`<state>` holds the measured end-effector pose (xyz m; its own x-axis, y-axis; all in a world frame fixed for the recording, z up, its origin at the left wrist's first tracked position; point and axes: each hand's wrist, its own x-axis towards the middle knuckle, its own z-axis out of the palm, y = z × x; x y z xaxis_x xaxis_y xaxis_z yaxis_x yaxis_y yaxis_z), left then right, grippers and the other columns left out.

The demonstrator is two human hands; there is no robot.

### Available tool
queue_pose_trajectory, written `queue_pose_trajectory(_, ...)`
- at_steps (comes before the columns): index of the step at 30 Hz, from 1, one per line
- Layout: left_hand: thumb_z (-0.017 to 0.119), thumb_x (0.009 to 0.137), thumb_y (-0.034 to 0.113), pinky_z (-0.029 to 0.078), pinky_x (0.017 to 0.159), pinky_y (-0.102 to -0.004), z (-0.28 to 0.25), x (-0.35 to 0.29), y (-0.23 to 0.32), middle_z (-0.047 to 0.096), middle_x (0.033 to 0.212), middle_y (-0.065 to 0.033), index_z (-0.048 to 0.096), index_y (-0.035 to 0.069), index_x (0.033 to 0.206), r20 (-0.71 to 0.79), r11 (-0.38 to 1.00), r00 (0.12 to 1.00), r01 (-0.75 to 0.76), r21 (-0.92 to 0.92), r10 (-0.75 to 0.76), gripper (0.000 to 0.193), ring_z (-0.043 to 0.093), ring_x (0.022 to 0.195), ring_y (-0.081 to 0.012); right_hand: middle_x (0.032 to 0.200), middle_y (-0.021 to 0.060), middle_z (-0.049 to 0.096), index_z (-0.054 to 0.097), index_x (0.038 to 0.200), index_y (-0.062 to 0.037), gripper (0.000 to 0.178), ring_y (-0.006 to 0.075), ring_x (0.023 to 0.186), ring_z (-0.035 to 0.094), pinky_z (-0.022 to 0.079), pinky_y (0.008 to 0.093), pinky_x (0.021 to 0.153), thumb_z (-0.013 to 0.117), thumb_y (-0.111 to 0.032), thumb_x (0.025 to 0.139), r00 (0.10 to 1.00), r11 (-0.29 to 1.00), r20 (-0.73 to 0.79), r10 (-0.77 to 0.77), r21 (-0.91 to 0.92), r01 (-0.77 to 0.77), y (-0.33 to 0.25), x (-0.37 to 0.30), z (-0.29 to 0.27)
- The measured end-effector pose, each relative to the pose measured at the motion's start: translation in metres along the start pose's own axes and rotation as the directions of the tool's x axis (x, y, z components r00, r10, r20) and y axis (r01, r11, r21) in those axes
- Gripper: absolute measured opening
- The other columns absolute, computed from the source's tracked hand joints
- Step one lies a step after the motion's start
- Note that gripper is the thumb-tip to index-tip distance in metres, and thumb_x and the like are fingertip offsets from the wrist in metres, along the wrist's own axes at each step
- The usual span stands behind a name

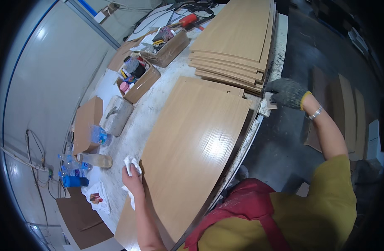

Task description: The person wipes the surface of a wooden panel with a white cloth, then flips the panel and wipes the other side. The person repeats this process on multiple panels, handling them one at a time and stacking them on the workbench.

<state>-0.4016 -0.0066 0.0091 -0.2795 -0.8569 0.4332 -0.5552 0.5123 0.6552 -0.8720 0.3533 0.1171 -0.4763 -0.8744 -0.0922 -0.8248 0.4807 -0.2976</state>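
Note:
A wood-grain panel (196, 129) lies on the workbench in front of me, light glaring off its smooth face. My left hand (133, 182), bare, is closed around a crumpled white cloth (132, 164) at the panel's left edge. Part of the cloth hangs down below the hand. My right hand (288, 93) wears a dark grey knit glove with a yellow cuff and is off the bench's right edge, by the near corner of a stack of similar panels (233, 37). Its fingers are curled on a small beige flat piece (271, 101), partly hidden by the glove.
Along the bench's left side are cardboard boxes of supplies (148, 83) and tools (171, 50), a whitish block-like container (116, 115) and several plastic bottles (95, 160). A red-headed mallet (188, 20) lies at the back. Flat boards (349, 113) stand on the floor at right.

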Motion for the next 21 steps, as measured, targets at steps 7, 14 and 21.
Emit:
queue_pose_trajectory(7,0.056,0.098,0.028,0.051,0.077,-0.0327,0.118,0.043,0.194,0.063,0.108,-0.0140,0.051,0.005,0.128,0.446,0.874,0.893,0.263,-0.409,-0.060,0.038,0.063,0.092,-0.0212,0.114,0.0121,0.064,0.059,0.125,-0.0056,0.043,0.0201,0.108,0.060,0.046,0.0334,0.097,0.068,-0.027,0.089,0.869,0.470,-0.079,-0.489,0.816,0.338,-0.087,0.006,0.056)
queue_pose_trajectory(14,0.043,0.099,0.041,0.016,0.116,-0.0602,0.249,0.026,0.232,0.031,0.156,-0.0002,0.040,0.023,0.147,0.762,0.614,0.286,-0.769,-0.179,0.581,0.051,0.016,0.146,-0.0330,0.116,0.0149,0.063,0.055,0.127,0.0010,0.047,0.0191,0.104,0.062,0.051,0.0334,0.091,0.067,-0.024,0.090,0.896,0.064,0.130,-0.426,0.991,-0.113,-0.108,0.039,0.126)
queue_pose_trajectory(21,0.045,0.098,0.032,0.036,0.106,-0.0488,0.271,0.124,0.142,0.052,0.137,-0.0177,0.052,0.009,0.134,0.480,0.868,0.782,-0.490,0.082,0.397,0.043,0.044,0.127,-0.0393,0.113,0.0138,0.061,0.054,0.127,0.0018,0.043,0.0164,0.099,0.062,0.053,0.0321,0.085,0.063,-0.023,0.093,0.880,0.099,0.037,-0.473,0.995,0.011,-0.113,0.049,0.119)
